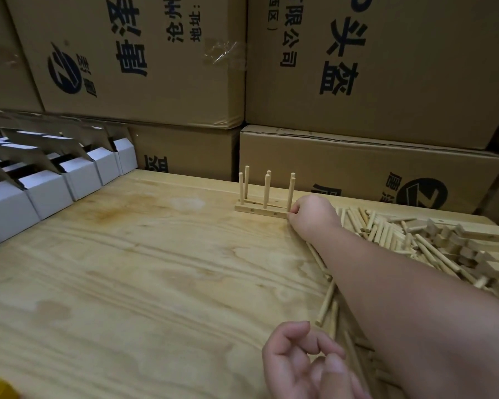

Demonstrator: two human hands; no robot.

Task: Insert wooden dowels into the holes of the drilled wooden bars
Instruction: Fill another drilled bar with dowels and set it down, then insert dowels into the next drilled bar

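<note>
Right now your right hand is stretched out to the far side of the tabletop, fingers curled around the right end of the front bar, touching it just below the rightmost upright dowel. Two drilled bars lie side by side near the far edge, the back bar just behind the front one, and both carry dowels standing up in a row; six dowel tops show in all, though you cannot tell for each one which bar it sits in. Small side holes show along the front face of the front bar.

Your left hand sits close to you at the near edge, fingers loosely curled toward the thumb, and whether it holds anything you cannot tell from this angle.

Along the right edge of the tabletop a pile of loose dowels is spread out, running under your right forearm down toward the near right corner. Loose drilled bars are heaped at the far right, touching the pile.

A row of white folded cartons lines the left edge. Brown printed cardboard boxes are stacked behind the far edge.
</note>
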